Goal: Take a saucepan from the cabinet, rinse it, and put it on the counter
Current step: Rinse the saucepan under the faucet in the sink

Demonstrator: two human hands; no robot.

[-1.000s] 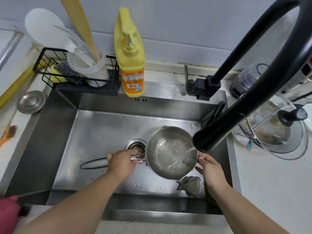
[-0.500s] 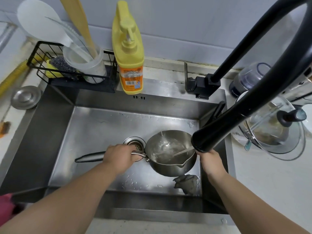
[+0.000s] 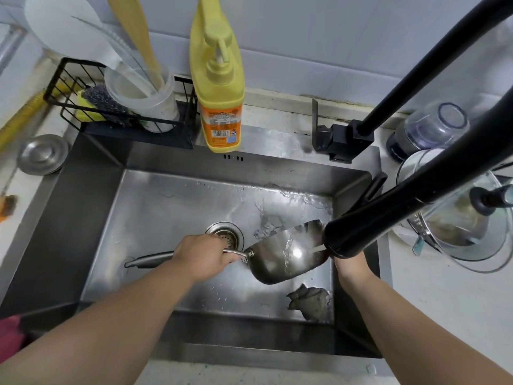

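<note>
One big steel sink point(image 3: 91, 207) fills most of my view, its floor wet and streaked near the back right corner. The black faucet point(image 3: 433, 195) arcs in from the right, its head hanging over the basin's right side with a thin stream running from it. The saucepan point(image 3: 280, 259) sits under that head, above the sink floor and just right of the drain point(image 3: 226, 236). A second ago it was level and catching water; now I have it tipped away from me, its outer wall facing the camera, and water spreads across the sink floor behind it. I read that as the rinse water being dumped, so the rinse is close to done and the move to the desk point(image 3: 444, 315) on the right comes next.

My left hand point(image 3: 202, 257) has its grip wrapped around the saucepan's long handle, close to the bowl. My right hand point(image 3: 351, 266) is mostly hidden behind the faucet head; it looks to be steadying the pan's far rim, but I cannot tell how its grip stands. A crumpled grey rag point(image 3: 309, 301) lies on the sink floor just below the pan.
</note>
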